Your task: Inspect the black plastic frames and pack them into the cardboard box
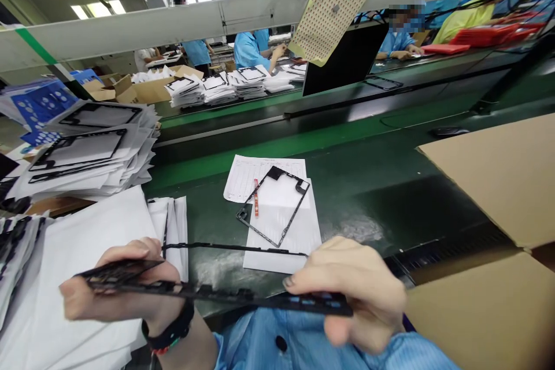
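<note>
Both my hands hold a thin black plastic frame [225, 295] nearly edge-on, close in front of me. My left hand [125, 289] pinches its left end, fingers closed around it, a dark band on the wrist. My right hand [351, 289] grips its right end, fingers curled over the bar. Beyond them a second black frame [273, 205] lies flat on white sheets [286, 231] on the green table, with a small red strip [255, 198] beside its left edge.
Stacks of white sheets with black frames [87, 150] pile up at left, more white sheets [87, 254] near my left hand. An open cardboard box [498, 185] stands at right. A printed form [251, 173] lies mid-table. A perforated yellow sheet [333, 6] hangs overhead. Other workers in blue sit behind.
</note>
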A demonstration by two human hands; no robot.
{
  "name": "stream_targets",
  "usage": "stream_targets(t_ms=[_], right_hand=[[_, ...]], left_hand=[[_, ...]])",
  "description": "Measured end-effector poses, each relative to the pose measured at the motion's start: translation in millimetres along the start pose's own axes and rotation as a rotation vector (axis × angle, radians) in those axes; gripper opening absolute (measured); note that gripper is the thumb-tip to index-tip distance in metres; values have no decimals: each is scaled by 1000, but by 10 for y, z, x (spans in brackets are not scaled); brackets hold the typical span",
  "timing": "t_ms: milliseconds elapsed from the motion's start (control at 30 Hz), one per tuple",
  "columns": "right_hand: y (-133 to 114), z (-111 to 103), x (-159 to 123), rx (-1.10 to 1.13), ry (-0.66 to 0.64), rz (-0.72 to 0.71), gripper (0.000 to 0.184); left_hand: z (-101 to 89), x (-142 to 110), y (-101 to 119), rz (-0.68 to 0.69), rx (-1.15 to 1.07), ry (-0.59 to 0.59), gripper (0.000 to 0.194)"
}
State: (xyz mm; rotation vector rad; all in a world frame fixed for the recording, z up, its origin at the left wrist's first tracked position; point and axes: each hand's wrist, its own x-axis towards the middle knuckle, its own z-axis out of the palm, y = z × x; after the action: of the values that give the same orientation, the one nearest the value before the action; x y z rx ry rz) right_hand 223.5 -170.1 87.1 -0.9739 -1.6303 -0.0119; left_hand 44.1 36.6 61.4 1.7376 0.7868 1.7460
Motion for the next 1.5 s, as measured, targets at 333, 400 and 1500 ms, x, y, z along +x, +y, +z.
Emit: stream_targets(t_ms=[333, 400, 1500], right_hand=[[511, -43, 214, 917, 390, 775, 27], [524, -15, 252, 1008, 374, 809, 20], [-134, -95, -3, 1188, 481, 819, 68]], left_hand=[[350, -213, 57, -488, -195, -65, 86], [370, -265, 141, -690, -449, -271, 65], [123, -90, 708, -1479, -1746, -475, 18]])
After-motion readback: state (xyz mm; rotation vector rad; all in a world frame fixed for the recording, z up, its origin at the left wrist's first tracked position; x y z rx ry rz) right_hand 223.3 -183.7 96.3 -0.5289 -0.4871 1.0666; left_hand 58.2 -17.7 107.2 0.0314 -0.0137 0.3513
